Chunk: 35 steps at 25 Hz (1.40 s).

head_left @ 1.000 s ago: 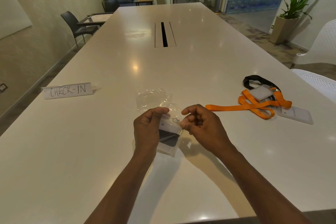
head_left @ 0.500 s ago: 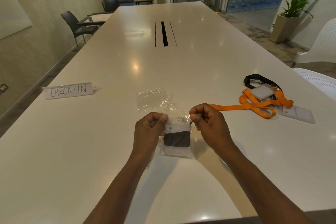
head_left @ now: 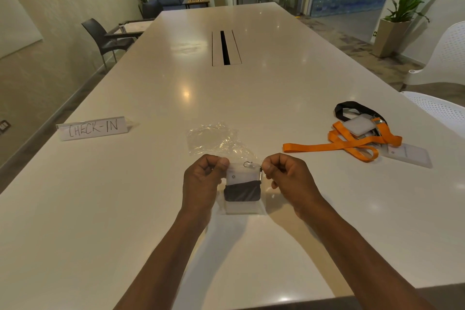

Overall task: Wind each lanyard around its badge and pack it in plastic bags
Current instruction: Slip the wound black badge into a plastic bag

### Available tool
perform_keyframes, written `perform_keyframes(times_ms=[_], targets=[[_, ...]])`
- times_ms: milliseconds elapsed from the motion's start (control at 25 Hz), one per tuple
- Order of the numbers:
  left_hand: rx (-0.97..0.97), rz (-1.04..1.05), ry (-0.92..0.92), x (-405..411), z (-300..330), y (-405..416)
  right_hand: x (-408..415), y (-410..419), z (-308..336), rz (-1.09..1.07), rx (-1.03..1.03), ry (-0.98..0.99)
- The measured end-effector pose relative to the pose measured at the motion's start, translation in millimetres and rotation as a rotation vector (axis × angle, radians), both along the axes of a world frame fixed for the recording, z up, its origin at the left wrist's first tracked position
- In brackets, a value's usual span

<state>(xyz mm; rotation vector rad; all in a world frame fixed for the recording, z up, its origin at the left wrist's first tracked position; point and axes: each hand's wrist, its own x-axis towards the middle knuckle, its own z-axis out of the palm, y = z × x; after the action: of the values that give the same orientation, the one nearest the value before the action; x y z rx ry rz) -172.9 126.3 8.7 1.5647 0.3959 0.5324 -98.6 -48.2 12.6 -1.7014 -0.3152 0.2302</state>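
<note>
One bagged badge (head_left: pixel 242 184) pinched at top corners by left hand (head_left: pixel 201 184) and right hand (head_left: pixel 289 178). Two orange lanyards (head_left: pixel 352 145), one black lanyard (head_left: pixel 352 108) counted on table (head_left: pixel 151 209).

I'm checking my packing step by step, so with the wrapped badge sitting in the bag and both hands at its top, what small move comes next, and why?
Probably press the bag's top edge shut between both hands. The badge, wound with its black lanyard, sits fully inside, and the left hand and right hand each pinch a top corner. Whether the mouth is already sealed can't be told.
</note>
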Motion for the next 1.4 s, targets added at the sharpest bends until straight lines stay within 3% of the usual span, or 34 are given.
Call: perform_keyframes(times_ms=[200,560,680,920,1400], targets=[[0.015,0.003,0.020,-3,-3,3,-2,1,2,-0.007,-0.025,-0.018],[-0.055,0.081,0.121,-24,-23,31,-10,32,-16,0.117,0.091,0.226],[-0.079,0.157,0.159,-39,-32,48,-24,53,-23,0.166,0.041,0.243],[0.007,0.247,0.192,-67,-42,81,-55,100,-32,0.241,-0.202,0.044],[0.161,0.243,0.195,-96,-51,139,-90,158,-45,0.165,-0.257,-0.197]])
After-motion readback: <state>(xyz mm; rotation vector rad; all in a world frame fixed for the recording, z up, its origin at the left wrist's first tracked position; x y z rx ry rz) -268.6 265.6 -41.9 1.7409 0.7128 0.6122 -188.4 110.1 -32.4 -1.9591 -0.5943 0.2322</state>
